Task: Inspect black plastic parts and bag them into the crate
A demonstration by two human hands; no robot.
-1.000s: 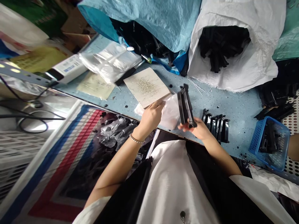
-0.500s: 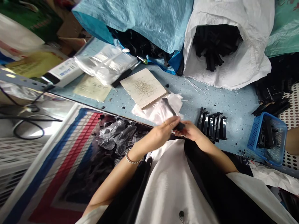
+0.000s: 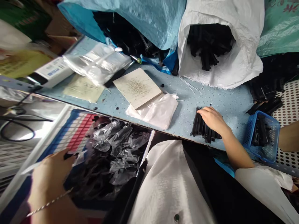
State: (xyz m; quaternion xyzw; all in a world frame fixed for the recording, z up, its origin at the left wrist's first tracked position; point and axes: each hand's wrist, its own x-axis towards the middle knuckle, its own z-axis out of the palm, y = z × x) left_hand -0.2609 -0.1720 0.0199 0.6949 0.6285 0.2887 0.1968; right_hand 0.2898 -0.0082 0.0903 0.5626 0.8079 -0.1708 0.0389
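My left hand [image 3: 52,168], smeared by motion, is over the left side of a crate lined with striped cloth [image 3: 79,126]. Its fingers are closed on a black plastic part [image 3: 68,155] with clear film showing beside it. Inside the crate lies a heap of black parts in clear bags [image 3: 121,146]. On the bench, my right hand [image 3: 213,119] pinches the top end of a long black plastic part [image 3: 195,123], leftmost in a row of several. The palm covers the upper ends of the others.
A square board with grit [image 3: 137,87] rests on white plastic bags [image 3: 156,112]. Behind stand a blue sack [image 3: 149,21] and a white sack [image 3: 219,77] of black parts. At right is a blue basket [image 3: 249,133], with another person's arm [image 3: 289,137] beside it.
My hands were together over the bench front with a black part. The left has swung down-left over the crate; the right has moved right onto the row of parts. The view has shifted slightly.
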